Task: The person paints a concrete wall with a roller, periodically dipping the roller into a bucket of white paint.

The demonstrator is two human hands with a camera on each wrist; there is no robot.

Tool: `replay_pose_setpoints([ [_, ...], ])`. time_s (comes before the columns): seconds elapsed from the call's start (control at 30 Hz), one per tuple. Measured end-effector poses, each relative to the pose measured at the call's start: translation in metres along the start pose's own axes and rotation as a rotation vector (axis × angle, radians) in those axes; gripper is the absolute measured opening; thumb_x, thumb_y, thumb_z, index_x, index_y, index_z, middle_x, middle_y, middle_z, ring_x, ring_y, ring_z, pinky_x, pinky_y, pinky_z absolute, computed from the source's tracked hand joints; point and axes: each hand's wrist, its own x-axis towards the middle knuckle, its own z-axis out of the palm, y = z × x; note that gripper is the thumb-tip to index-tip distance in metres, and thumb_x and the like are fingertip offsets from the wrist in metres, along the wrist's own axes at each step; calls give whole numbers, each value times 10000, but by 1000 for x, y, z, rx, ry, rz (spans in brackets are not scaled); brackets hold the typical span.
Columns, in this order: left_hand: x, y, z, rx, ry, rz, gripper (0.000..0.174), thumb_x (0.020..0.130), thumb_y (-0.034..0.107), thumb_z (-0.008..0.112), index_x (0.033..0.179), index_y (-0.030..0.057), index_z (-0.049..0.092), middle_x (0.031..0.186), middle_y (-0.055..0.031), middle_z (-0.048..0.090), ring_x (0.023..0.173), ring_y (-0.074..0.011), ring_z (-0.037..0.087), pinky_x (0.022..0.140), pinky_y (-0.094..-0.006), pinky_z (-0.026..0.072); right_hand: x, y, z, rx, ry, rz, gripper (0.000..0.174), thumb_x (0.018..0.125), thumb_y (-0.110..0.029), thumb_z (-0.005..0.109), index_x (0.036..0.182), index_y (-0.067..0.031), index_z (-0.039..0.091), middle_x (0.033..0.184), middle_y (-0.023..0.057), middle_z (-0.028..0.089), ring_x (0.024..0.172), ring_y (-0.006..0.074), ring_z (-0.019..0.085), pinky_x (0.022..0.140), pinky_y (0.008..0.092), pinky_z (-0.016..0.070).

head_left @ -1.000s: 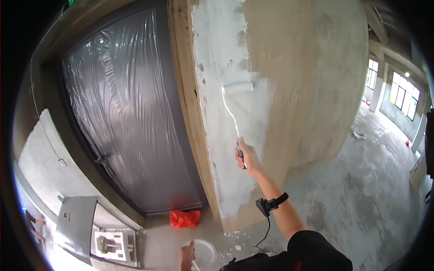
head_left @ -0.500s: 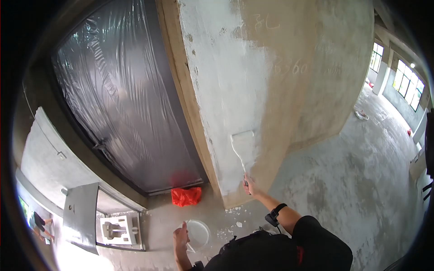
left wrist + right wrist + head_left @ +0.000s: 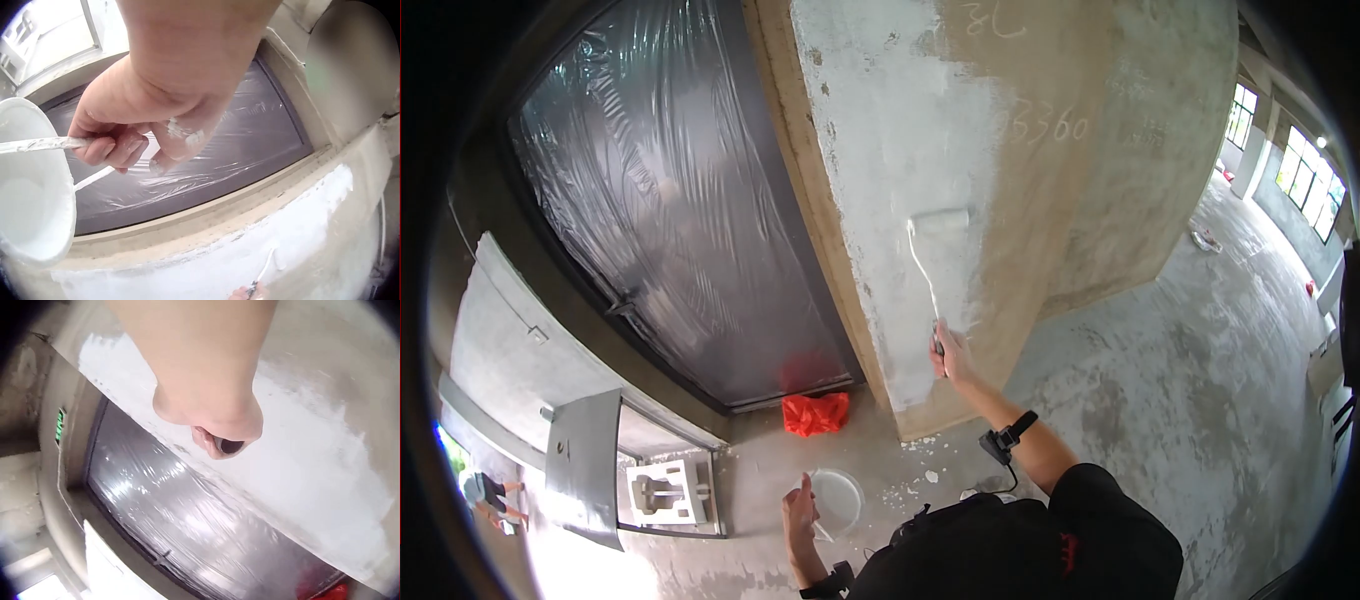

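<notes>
My right hand (image 3: 950, 355) grips the dark handle of a paint roller, whose white sleeve (image 3: 940, 222) lies against the white-coated strip of wall (image 3: 890, 130). In the right wrist view that hand (image 3: 215, 428) is curled round the handle's dark end (image 3: 229, 445); the roller head is hidden there. My left hand (image 3: 134, 131) has its fingers curled round the white handle (image 3: 37, 145) of a white bucket (image 3: 31, 194). Seen from the head, the left hand (image 3: 800, 508) is beside the bucket (image 3: 840, 500), low at the bottom of the view. White smears mark the left hand.
A plastic-covered door (image 3: 690, 200) stands left of the wall, with a red bag (image 3: 815, 413) at its foot. White crumbs (image 3: 931, 477) lie on the floor. An open cabinet (image 3: 665, 492) holds a white foam piece. At far left is another person (image 3: 492, 492).
The roller first went down the wall, then partway back up with my right hand. The view has tilted downward, showing more of the left forearm. Both hands keep their grip.
</notes>
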Motion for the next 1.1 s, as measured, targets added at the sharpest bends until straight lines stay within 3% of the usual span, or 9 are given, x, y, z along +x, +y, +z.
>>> replay_pose_setpoints([
  [0.17,3,-8,3,-9,-4,-76,495,885,471,560,668,30,507,488,13,367,391,-100,355,376,-260,287,20,-78,24,-7,-22,-74,551,902,-590,418,648,-102,414,477,-33,344,368,56,304,341,219,240],
  [0.3,11,-24,1,-43,-56,-5,496,891,467,549,665,27,523,489,5,379,391,-105,362,375,-269,296,25,-148,39,-44,-77,-139,563,893,-604,424,648,-98,412,491,-28,348,372,59,292,350,227,241],
  [0.37,12,-19,5,69,-35,-34,503,893,461,542,664,12,542,492,-9,407,395,-118,390,380,-285,330,35,-177,45,-48,-101,-180,564,888,-609,429,651,-97,413,491,-29,345,372,62,285,352,229,242],
  [0.47,24,-33,4,48,-34,-7,460,857,457,607,678,44,511,501,26,372,365,-86,339,330,-246,299,45,-220,59,-51,-110,-229,566,881,-616,436,658,-97,417,492,-29,344,370,67,281,355,235,245],
  [0.53,23,-38,1,179,-92,127,365,931,396,494,941,80,675,566,28,374,470,-82,328,414,-263,299,52,-246,71,-54,-102,-262,565,878,-618,439,661,-97,421,493,-28,346,368,69,284,355,238,247],
  [0.57,20,-36,1,173,-90,141,365,931,396,494,941,80,675,566,28,374,470,-82,328,414,-263,299,58,-259,77,-51,-105,-287,565,867,-628,452,660,-104,421,496,-32,340,370,70,276,358,239,239],
  [0.63,13,-33,5,76,-40,318,470,908,459,507,663,69,603,505,16,378,448,-108,346,418,-298,305,66,-287,85,-51,-113,-322,565,855,-638,464,658,-110,421,498,-35,333,373,71,268,361,241,231],
  [0.97,39,-18,15,29,-33,254,457,895,457,534,670,62,583,506,17,379,427,-103,347,396,-284,306,77,-429,125,-143,-142,-424,526,866,-605,474,692,-111,428,520,-33,355,401,69,282,371,239,238],
  [1.1,45,-13,20,19,-35,213,453,888,457,545,673,59,574,507,18,380,418,-100,348,386,-278,306,77,-452,136,-148,-140,-419,503,875,-582,479,710,-109,433,523,-30,354,403,72,280,375,239,243],
])
